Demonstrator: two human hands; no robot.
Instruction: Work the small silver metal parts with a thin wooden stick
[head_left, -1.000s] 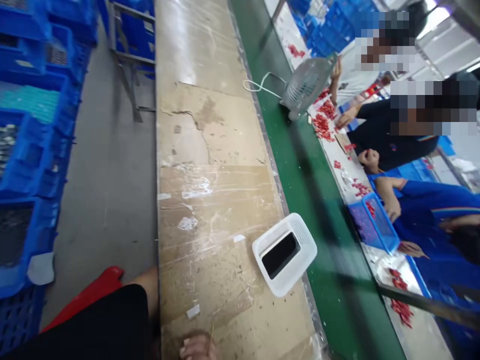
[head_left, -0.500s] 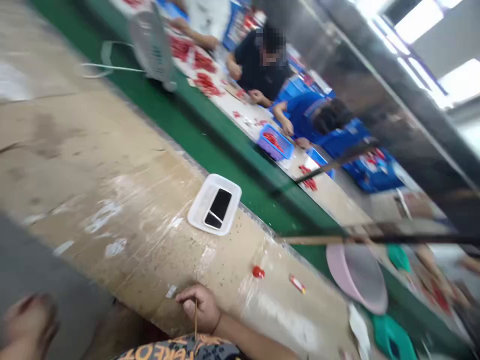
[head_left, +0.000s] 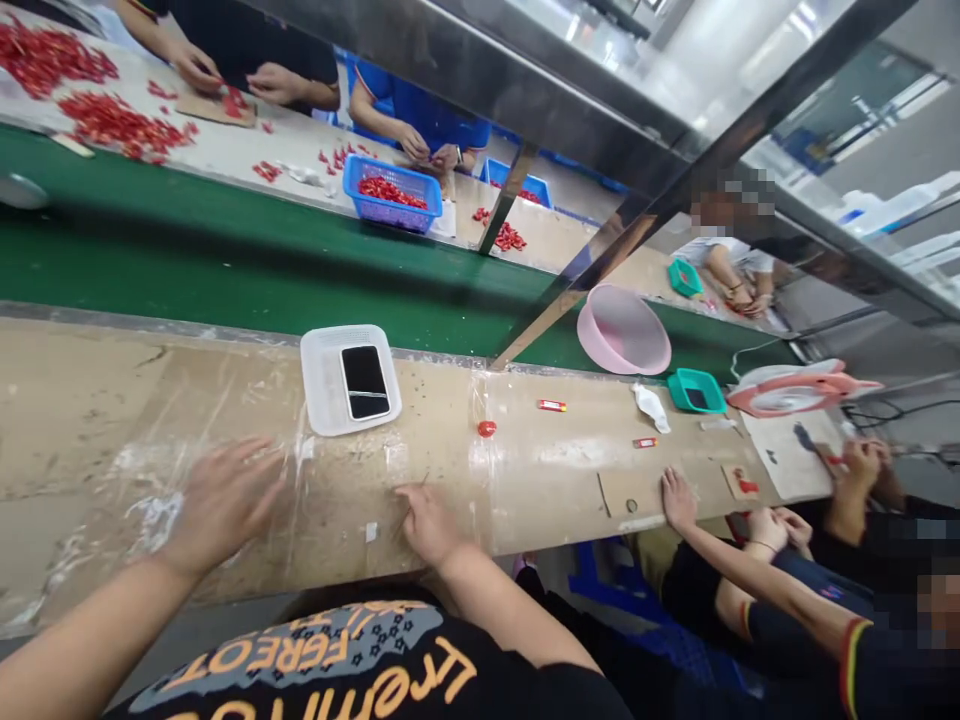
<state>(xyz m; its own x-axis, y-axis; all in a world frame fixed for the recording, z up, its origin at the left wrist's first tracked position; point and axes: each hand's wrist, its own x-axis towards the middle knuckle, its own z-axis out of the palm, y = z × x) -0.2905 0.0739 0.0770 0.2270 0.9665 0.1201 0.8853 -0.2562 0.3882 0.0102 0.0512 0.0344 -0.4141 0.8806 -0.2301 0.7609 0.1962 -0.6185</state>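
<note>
My left hand [head_left: 225, 500] hovers over or rests on the brown, film-covered worktop [head_left: 540, 500], slightly blurred, its fingers spread and nothing in them. My right hand [head_left: 431, 522] is by the table's near edge, curled round what looks like a thin stick [head_left: 425, 479]; only bits of the stick show. Beyond my hands, a white plastic tray [head_left: 319, 400] holds a phone [head_left: 365, 382] with a dark screen. A small red object [head_left: 487, 428] lies to the right of the tray, and a red-and-white tube-like item [head_left: 552, 406] lies farther right.
A green channel [head_left: 225, 260] separates my worktop from the far bench, where people handle red pieces beside a blue basket [head_left: 394, 205]. Metal posts [head_left: 577, 285] rise near a pink basin [head_left: 622, 335]. To my right are a co-worker's hand [head_left: 679, 500], a green basket [head_left: 697, 392] and a fan [head_left: 795, 390].
My view has levelled and turned right. My left hand has come from low at the left up over the worktop, with fingers spread. My right hand stays near the edge with the stick.
</note>
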